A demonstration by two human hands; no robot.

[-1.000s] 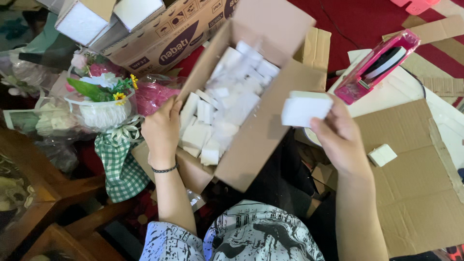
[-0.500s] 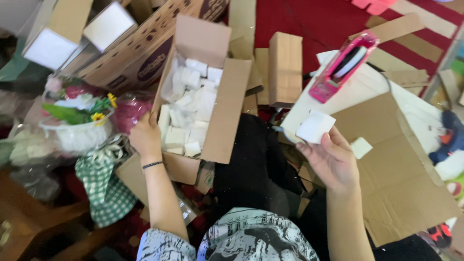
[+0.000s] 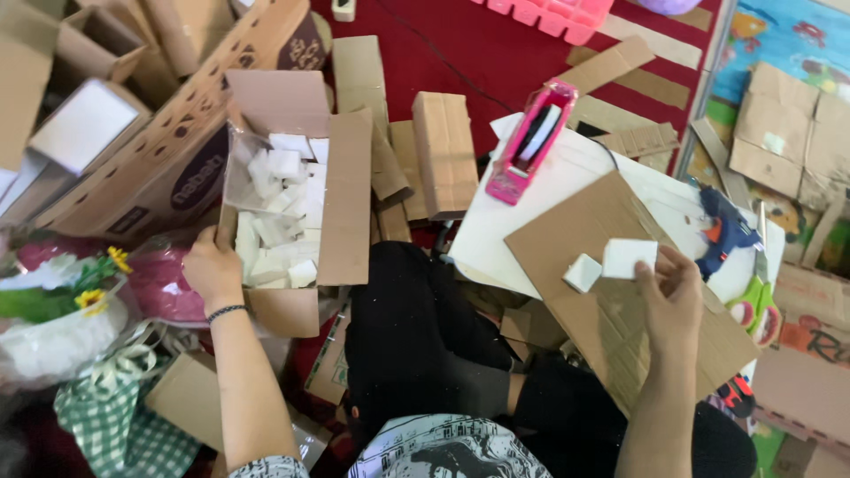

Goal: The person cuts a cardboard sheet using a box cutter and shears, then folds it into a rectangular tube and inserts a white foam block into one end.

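- We see white blocks [image 3: 282,212] in a brown box [image 3: 341,199].
- We see a pink tape holder [image 3: 529,142].
- We see a red carpet [image 3: 496,44].
- We see a green checked cloth [image 3: 106,412].
- We see a blue glue gun [image 3: 722,232].

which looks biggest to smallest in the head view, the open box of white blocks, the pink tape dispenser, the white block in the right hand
1. open box of white blocks, held by the left hand
2. pink tape dispenser
3. white block in the right hand

The gaps are plain, though the camera's nearness differs a little.

Bare cardboard sheet [image 3: 611,336] open; tape dispenser [image 3: 531,142], glue gun [image 3: 722,232] flank.
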